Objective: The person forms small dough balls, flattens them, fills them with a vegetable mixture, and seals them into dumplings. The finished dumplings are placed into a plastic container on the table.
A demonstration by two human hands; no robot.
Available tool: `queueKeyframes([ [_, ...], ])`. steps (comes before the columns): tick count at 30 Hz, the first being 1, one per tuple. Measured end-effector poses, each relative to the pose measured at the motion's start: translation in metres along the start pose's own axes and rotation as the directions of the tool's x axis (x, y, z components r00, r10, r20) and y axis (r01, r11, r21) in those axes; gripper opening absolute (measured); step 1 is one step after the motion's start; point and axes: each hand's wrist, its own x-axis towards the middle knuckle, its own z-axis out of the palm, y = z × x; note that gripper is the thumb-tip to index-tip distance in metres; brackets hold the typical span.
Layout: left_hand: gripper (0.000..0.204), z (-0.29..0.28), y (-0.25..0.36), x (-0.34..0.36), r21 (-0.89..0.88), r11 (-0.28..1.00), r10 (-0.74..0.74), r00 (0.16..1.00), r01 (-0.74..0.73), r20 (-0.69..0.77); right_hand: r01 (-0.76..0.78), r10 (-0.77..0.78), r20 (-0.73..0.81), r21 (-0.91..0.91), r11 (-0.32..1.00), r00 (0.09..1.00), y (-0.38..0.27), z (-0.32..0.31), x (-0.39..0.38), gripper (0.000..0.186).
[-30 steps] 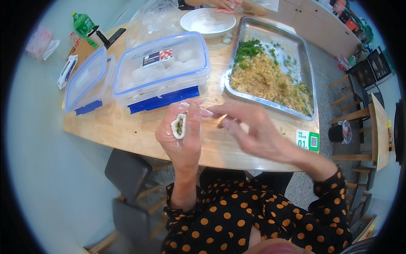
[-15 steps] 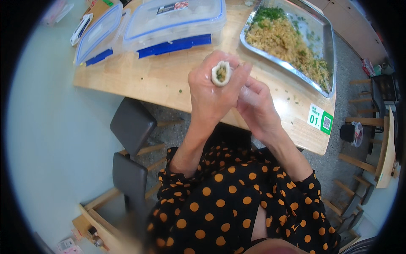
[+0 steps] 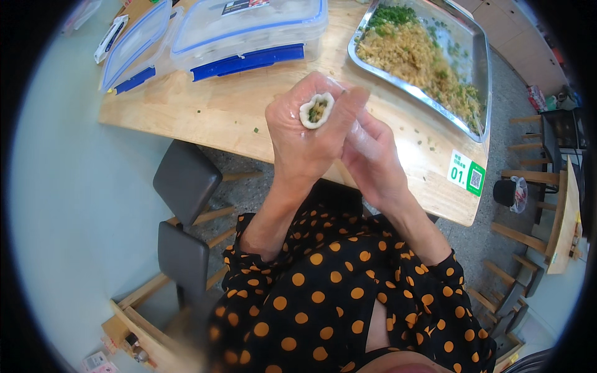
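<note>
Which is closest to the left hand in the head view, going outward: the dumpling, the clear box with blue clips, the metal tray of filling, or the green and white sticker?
1. Dumpling: held in the left hand.
2. Clear box with blue clips: on the table, beyond the hand.
3. Metal tray of filling and green and white sticker, both to the right: too close to call.

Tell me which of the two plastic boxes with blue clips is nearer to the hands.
The larger, deeper box, straight beyond the hands. The flatter box lies farther to the left, at the table's corner.
</note>
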Motion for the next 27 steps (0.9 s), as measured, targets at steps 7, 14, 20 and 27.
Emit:
queueKeyframes([
  [7, 0.018, -0.008, -0.002, 0.003, 0.098, 0.994, -0.057, 0.994, 0.048, 0.088, -0.039, 0.038, -0.044, -0.011, 0.999, 0.998, 0.002, -0.001, 0.005, 0.047],
  [14, 0.016, -0.006, -0.011, 0.002, 0.023, 0.996, -0.081, 0.997, 0.081, 0.0, -0.032, 0.027, -0.131, -0.036, 0.999, 0.991, 0.011, 0.001, 0.006, 0.045],
  [20, 0.019, -0.005, -0.009, 0.012, 0.113, 0.992, 0.056, 0.996, -0.063, 0.069, -0.066, 0.065, 0.01, 0.081, 0.995, 0.998, -0.001, -0.003, 0.017, 0.044],
  [27, 0.021, 0.016, -0.003, 0.016, 0.232, 0.971, 0.05, 0.998, -0.059, 0.045, 0.084, -0.082, -0.114, 0.008, 0.996, 0.99, -0.007, -0.002, 0.006, 0.041],
])
